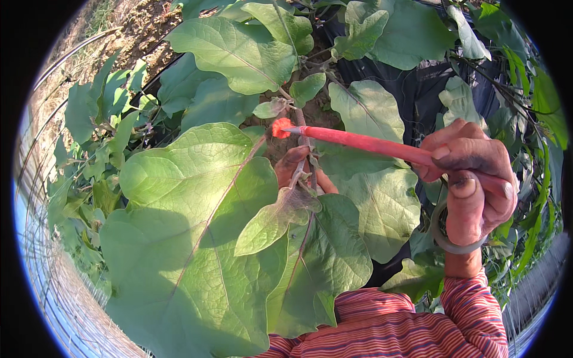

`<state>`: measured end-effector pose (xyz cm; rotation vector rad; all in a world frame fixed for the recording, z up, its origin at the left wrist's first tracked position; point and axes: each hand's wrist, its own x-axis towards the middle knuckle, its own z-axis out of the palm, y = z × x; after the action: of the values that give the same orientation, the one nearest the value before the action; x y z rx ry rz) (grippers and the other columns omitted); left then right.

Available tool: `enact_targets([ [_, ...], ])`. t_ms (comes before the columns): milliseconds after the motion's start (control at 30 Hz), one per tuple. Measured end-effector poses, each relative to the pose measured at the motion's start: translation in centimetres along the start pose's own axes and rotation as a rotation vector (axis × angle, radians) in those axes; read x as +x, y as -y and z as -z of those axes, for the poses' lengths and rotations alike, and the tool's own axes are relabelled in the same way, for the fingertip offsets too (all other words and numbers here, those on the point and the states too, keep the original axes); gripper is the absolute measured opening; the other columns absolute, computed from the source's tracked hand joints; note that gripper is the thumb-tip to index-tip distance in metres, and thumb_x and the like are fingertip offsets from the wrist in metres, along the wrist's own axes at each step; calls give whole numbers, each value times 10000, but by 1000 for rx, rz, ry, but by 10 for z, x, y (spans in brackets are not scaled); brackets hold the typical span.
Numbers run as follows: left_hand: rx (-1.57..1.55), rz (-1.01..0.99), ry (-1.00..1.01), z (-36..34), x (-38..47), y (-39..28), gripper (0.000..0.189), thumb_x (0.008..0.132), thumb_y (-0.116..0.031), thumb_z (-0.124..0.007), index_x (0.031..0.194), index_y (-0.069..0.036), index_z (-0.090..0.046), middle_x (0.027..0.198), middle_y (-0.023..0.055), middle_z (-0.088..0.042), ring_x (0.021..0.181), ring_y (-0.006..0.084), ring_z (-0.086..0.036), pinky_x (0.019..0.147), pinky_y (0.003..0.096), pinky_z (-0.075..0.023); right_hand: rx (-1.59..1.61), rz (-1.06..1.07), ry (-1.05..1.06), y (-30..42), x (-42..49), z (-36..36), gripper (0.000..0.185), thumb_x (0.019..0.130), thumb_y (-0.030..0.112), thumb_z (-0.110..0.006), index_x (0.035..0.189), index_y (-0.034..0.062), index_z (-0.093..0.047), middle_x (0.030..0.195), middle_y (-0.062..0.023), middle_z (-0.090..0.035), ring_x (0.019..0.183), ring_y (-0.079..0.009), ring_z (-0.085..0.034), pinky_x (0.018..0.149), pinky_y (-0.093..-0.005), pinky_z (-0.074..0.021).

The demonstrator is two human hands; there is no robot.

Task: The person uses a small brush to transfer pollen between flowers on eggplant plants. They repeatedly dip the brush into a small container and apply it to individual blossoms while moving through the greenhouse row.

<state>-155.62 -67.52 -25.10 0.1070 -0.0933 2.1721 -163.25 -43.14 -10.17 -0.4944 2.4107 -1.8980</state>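
My right hand grips a paintbrush by its red handle. The brush points left, and its bristles are coloured bright orange-red. They sit just left of the main stem of an eggplant plant; whether they touch it I cannot tell. Behind leaves and shoots, my left hand shows only in part, its fingers on both sides of the stem below the brush tip. A small young leaf hangs in front of that hand. One big eggplant leaf spreads across the lower left.
More broad leaves spread above the brush. Black plastic mulch film covers ground at the upper right. Dry soil shows at the upper left, near thin curved rods. Neighbouring plants crowd both sides.
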Motion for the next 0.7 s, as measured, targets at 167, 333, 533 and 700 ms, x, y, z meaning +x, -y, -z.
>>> enact_targets([
  [167,-118,28,-59,-2,-1,2,539,985,-425,-426,1386,-75,-342,1097,344,-566,908,393,-626,742,532,-540,-227,67,194,-6,5,-7,222,880,139,-634,979,-57,-600,783,-158,-639,694,-244,-621,594,-312,-496],
  [333,-191,42,-98,-2,-4,1,559,975,-447,-419,1349,-34,-374,1089,354,-571,915,396,-633,747,535,-544,-256,199,190,-8,5,-12,210,878,141,-635,1005,-24,-613,781,-145,-642,705,-258,-626,589,-324,-498],
  [533,-251,59,-131,-2,-6,0,595,964,-474,-412,1304,15,-412,1079,366,-576,923,399,-640,753,538,-549,-177,274,210,-5,1,-11,247,853,201,-664,1001,6,-631,782,-108,-619,721,-283,-640,594,-355,-503],
  [700,-296,65,-144,1,-5,-3,635,954,-496,-405,1266,55,-444,1071,377,-581,929,402,-647,758,540,-552,-274,271,273,-4,4,-11,301,770,226,-727,979,25,-647,775,-92,-600,708,-307,-651,573,-361,-495],
])
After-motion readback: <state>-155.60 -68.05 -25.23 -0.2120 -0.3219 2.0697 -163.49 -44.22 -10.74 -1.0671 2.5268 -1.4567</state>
